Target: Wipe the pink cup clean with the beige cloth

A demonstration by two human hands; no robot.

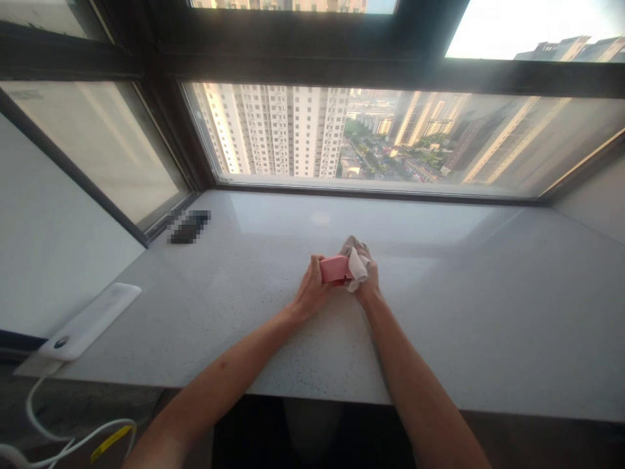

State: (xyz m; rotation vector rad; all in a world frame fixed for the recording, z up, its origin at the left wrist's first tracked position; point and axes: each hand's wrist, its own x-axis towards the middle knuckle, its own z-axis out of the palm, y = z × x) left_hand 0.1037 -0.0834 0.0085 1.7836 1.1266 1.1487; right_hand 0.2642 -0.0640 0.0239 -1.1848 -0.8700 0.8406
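Between my hands, over the middle of the pale stone sill point(273, 260), is a small pink box-like object point(334, 268) with a darker red underside. My left hand point(312, 286) is closed around its left end, thumb on top. A crumpled whitish cloth point(359, 264) is bunched in my right hand point(370, 277) and pressed against the object's right end. The cloth hides most of my right fingers and that end of the object. What the pink object is exactly, I cannot make out.
A white power strip point(92, 322) lies at the sill's left edge, its white cable point(39, 417) hanging down with a yellow tag point(111, 443). A blurred-out dark item point(189, 227) sits in the back left corner. Behind the sill stands a dark-framed window point(312, 137).
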